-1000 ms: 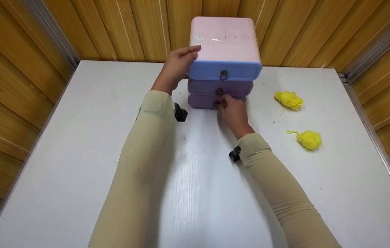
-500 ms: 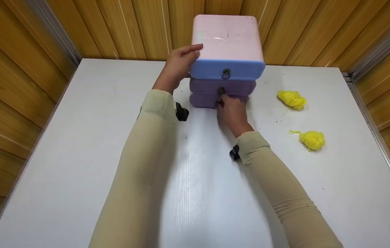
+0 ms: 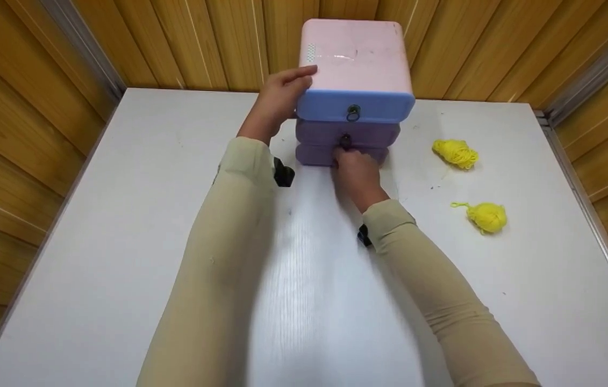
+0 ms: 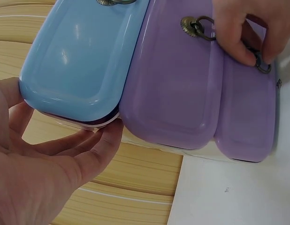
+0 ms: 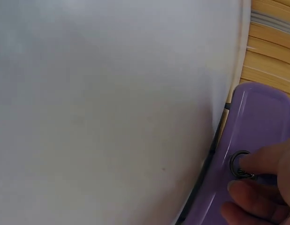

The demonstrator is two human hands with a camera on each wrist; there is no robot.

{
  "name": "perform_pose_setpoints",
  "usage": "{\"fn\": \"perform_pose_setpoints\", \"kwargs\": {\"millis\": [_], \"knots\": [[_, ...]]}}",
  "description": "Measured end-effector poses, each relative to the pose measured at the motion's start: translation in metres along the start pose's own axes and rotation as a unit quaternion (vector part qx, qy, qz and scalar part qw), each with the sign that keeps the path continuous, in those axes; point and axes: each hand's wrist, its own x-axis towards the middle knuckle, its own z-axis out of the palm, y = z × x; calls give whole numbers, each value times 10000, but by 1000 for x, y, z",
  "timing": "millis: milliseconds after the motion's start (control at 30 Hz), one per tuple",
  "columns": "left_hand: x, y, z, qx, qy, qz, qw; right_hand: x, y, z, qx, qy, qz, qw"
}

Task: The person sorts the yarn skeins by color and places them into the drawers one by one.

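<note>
A small drawer cabinet with a pink top [image 3: 357,54] stands at the back of the white table. Its front has a blue top drawer [image 3: 320,106] and two purple drawers, the middle [image 4: 168,89] and the bottom one [image 4: 246,112]; all three look pushed in. My left hand [image 3: 279,97] holds the cabinet's upper left side, fingertips on the top edge and lower along the side. In front of the bottom drawer, my right hand [image 3: 356,173] pinches its bronze ring pull [image 5: 239,164], with a fingertip at the ring. That hand hides part of the bottom drawer in the head view.
Two bundles of yellow yarn lie right of the cabinet: a loose skein [image 3: 455,153] farther back and a rounder ball [image 3: 486,217] nearer. Wood-look panels [image 3: 217,43] rise behind the table. The blue drawer has its own ring pull [image 3: 353,113].
My right hand has shifted slightly left and turned at the bottom ring pull, its fingers now tucked lower. The left hand keeps its place on the cabinet. The head view has shifted a little.
</note>
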Motion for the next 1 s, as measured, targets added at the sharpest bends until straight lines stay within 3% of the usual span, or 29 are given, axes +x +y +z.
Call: {"fn": "perform_pose_setpoints", "kwargs": {"millis": [200, 367, 700, 1000], "knots": [[-2, 1, 1, 8, -23, 43, 10000, 1, -2, -1, -115, -296, -81, 9995], [-5, 3, 1, 45, -12, -13, 10000, 0, -2, 1, -163, -127, -124, 9997], [5, -2, 0, -34, 24, 59, 10000, -1, -6, -6, -318, -339, -133, 9988], [6, -5, 0, -80, 74, 103, 9999, -5, -7, -9, -437, -5, -292, 9986]]}}
